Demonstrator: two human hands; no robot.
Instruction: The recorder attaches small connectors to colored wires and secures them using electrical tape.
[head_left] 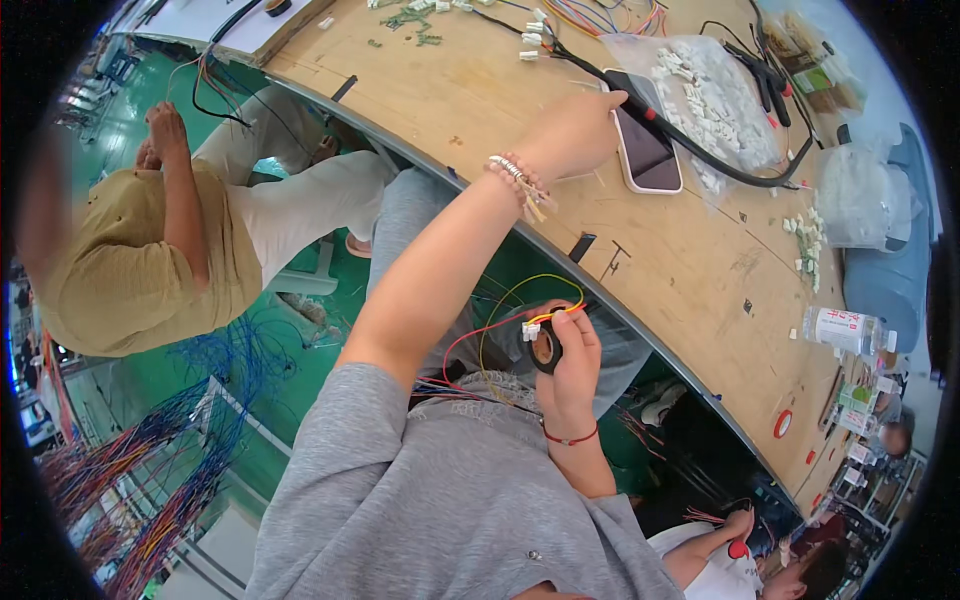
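My left hand (583,130), with beaded bracelets at the wrist, reaches over the table. Its fingers are closed at a thick black cable (708,157), which crosses a phone (648,150) lying face up; most fingertips are hidden. White plugs (533,38) end that cable's far-left side. Close to my body, my right hand (574,362) is closed round a roll of black tape (546,352) and a few thin wires. A yellow wire (520,285) and a red wire (455,347) loop away from it. A small white connector (531,330) sits by the thumb.
A clear bag of white connectors (705,100) lies past the phone, beside black-handled pliers (768,85). A plastic bottle (845,330) and red tape roll (783,424) are farther right. The table edge (560,262) runs between my hands. Left, a seated person (150,255) handles wires; another sits lower right.
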